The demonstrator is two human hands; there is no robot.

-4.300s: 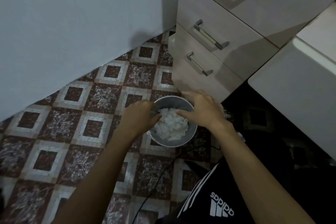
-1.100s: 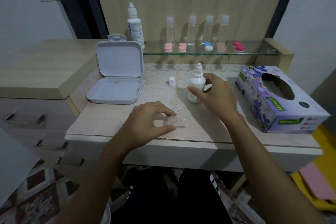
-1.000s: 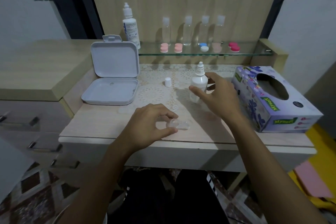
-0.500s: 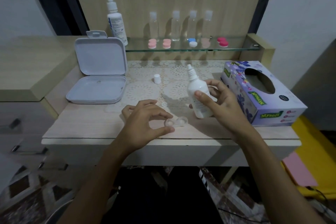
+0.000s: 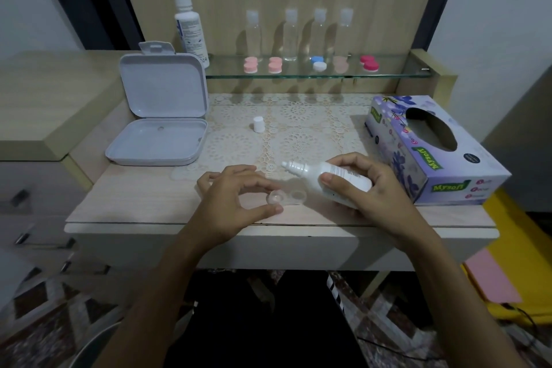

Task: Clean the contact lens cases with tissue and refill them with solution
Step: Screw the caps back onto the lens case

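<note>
One clear lens case (image 5: 287,198) with two uncapped wells lies near the desk's (image 5: 134,203) front edge; one small white bottle (image 5: 327,177), one loose white cap (image 5: 258,124), one tissue box (image 5: 433,152) at about three o'clock from the case; on the glass shelf (image 5: 394,70), one tall labelled bottle (image 5: 189,24), four clear bottles (image 5: 289,36), five pairs of coloured case caps (image 5: 263,65); one open white box (image 5: 161,116) at ten o'clock. The left hand (image 5: 236,203) pinches the case's left well between curled thumb and forefinger; the right hand (image 5: 367,191) grips the bottle, fingers wrapped, nozzle tipped toward nine o'clock above the case.
</note>
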